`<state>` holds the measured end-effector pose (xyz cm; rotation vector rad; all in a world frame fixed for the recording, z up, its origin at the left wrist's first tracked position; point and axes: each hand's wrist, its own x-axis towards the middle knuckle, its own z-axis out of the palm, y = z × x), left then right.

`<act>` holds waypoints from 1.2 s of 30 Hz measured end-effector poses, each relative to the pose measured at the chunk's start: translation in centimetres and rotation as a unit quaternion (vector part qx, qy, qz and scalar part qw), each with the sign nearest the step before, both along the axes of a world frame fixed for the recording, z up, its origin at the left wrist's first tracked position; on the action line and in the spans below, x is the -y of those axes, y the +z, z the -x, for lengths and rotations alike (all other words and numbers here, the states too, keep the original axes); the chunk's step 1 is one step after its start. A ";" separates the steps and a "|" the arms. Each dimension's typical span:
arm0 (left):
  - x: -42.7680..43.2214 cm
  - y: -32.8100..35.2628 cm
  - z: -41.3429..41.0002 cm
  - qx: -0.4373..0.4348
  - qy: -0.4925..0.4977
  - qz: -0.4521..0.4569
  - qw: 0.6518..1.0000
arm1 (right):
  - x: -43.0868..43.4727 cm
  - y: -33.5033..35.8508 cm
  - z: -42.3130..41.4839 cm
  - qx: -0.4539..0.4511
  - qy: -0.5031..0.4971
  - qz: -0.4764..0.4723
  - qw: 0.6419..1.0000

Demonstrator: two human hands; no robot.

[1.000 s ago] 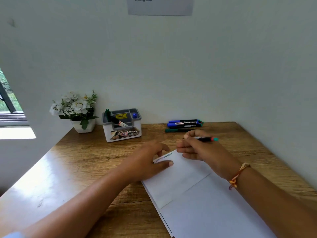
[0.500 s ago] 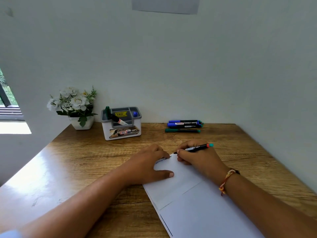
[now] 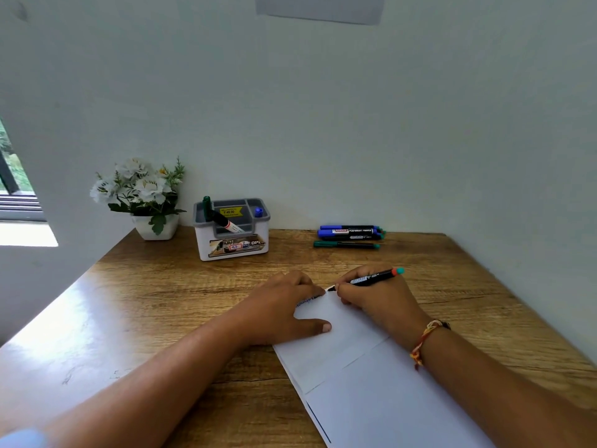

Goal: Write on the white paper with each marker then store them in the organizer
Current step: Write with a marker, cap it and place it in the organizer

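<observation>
**Right hand writing at the paper's far corner**

Right hand (image 3: 371,302) is gripping a teal-ended marker (image 3: 371,279) pen-style, with the fingers curled round the barrel. The tip is meeting the far corner of the paper (image 3: 371,399), where a short line of writing is showing. Left hand (image 3: 284,312) is holding nothing. It is lying flat with the thumb out, pressing the sheet's far left part onto the tabletop (image 3: 161,302).

The paper is lying skewed at the near side, under both hands. The organizer (image 3: 232,247) is standing at the back, left of centre, and is already carrying stored markers (image 3: 223,218). Loose markers (image 3: 350,236) are lying together at the back right, well apart from it.

Judgement: the writing step is under way, and several markers are waiting their turn.

Notes for doing it well:
- The tip is working very near the sheet's edge, so short strokes drawn inward should be keeping ink off the wood.
- The left hand is pressing just beside the tip. That is good for stopping slip, but the fingertips risk smearing wet ink.
- Light pressure is enough.
- Cap position: cannot tell. It needs refitting before storing.
</observation>
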<state>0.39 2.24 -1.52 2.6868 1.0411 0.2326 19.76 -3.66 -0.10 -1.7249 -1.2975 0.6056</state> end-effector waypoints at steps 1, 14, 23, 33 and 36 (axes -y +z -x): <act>0.0 0.0 0.0 0.001 0.000 0.001 1.000 | 0.0 0.0 0.0 0.000 0.000 -0.003 1.000; -0.1 0.0 0.0 -0.003 -0.003 0.005 1.000 | 0.1 0.1 -0.1 0.029 0.002 0.021 0.999; -0.1 0.1 0.1 -0.004 -0.005 0.002 1.000 | -0.1 0.1 0.0 0.036 -0.002 0.023 0.999; -0.1 0.1 0.1 0.002 -0.007 0.001 1.000 | 0.0 0.2 -0.2 0.031 -0.004 0.014 0.999; -0.1 0.0 0.1 0.003 -0.008 0.001 1.000 | 0.0 0.3 -0.2 0.031 -0.004 0.018 0.999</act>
